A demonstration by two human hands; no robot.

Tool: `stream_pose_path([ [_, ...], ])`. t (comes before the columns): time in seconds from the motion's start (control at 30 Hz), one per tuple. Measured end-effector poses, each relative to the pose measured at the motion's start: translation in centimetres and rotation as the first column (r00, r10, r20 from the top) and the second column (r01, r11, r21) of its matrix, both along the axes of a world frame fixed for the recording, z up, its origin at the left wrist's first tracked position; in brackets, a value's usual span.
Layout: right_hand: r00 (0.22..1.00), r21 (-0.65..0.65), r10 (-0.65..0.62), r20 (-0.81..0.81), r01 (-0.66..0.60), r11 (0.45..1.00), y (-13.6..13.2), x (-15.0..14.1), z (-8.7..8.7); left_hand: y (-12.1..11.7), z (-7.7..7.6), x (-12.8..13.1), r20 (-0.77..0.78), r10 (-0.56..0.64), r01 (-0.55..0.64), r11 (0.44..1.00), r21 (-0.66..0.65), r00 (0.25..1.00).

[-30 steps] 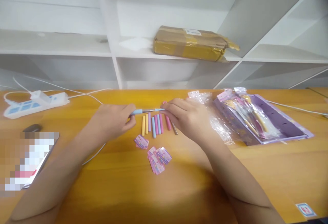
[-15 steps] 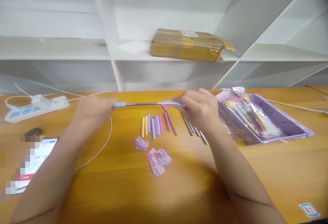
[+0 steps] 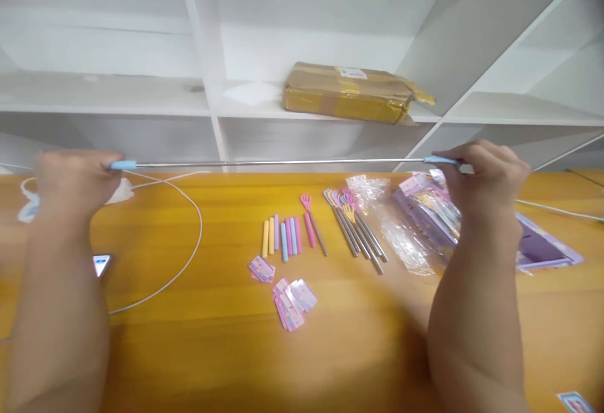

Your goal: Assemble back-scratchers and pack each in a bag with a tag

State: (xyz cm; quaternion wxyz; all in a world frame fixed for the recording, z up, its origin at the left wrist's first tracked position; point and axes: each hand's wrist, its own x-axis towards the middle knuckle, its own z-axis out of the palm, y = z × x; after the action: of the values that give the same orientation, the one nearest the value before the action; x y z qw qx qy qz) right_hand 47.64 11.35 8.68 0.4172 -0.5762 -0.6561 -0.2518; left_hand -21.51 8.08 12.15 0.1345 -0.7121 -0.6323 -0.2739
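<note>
The telescopic rod (image 3: 283, 162) was a thin, shiny metal line, drawn out long and nearly level, with a light blue sleeve (image 3: 123, 165) at its left end and a light blue piece (image 3: 441, 160) at its right. It hung in the air between the two grips, above the far edge of the desk (image 3: 226, 356). The fingers covered much of the right-hand piece, so its shape could not be made out well.

The left hand (image 3: 75, 177) was closed in a fist around the sleeve, and the right hand (image 3: 493, 170) was curled tightly on the opposite end. Both arms reached forward, spread wide apart. Below and between the grips lay a row of coloured sticks (image 3: 289, 237) and a pink hand-shaped head on its rod (image 3: 306, 201). Nearer the right grip was a bundle of metal rods with hand-shaped heads (image 3: 361, 230), then crinkled clear wrappers (image 3: 406, 246). The purple box (image 3: 550, 255) lay partly behind the right forearm.

A second earlier the hands had been close together, with only a short stretch of metal showing; since then they had moved far apart and the rod had lengthened greatly.
</note>
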Motion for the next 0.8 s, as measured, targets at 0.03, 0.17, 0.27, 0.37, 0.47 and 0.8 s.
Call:
stream_pose_path([
  [0.03, 1.000, -0.030, 0.011, -0.009, -0.011, 0.999, 0.1, 0.0, -0.1, 0.0, -0.1, -0.3, -0.032, 0.044, -0.044, 0.999, 0.010, 0.998],
  [0.17, 0.998, -0.183, 0.024, -0.060, -0.034, 0.983, -0.7, -1.7, 0.3, 0.1, -0.5, -0.1, -0.139, 0.133, -0.127, 0.990, 0.053, 0.981],
  [0.27, 0.988, -0.442, -0.095, -0.121, 0.032, 0.897, -2.3, -3.6, 1.6, 0.3, -0.5, 0.4, -0.191, 0.127, -0.123, 0.992, 0.032, 0.973],
  [0.37, 0.975, -0.673, -0.191, -0.112, 0.067, 0.737, -3.9, -5.0, 3.0, 0.3, -0.4, 0.8, -0.236, 0.111, -0.115, 0.993, 0.000, 0.965],
  [0.47, 0.972, -0.725, -0.216, -0.092, 0.084, 0.684, -4.7, -5.6, 3.7, 0.0, -0.2, 1.2, -0.243, 0.094, -0.105, 0.994, -0.033, 0.965],
  [0.8, 0.960, -0.515, -0.232, -0.157, 0.121, 0.848, -4.3, -4.7, 3.8, -0.4, 0.2, 1.9, -0.118, 0.163, -0.175, 0.980, -0.099, 0.980],
])
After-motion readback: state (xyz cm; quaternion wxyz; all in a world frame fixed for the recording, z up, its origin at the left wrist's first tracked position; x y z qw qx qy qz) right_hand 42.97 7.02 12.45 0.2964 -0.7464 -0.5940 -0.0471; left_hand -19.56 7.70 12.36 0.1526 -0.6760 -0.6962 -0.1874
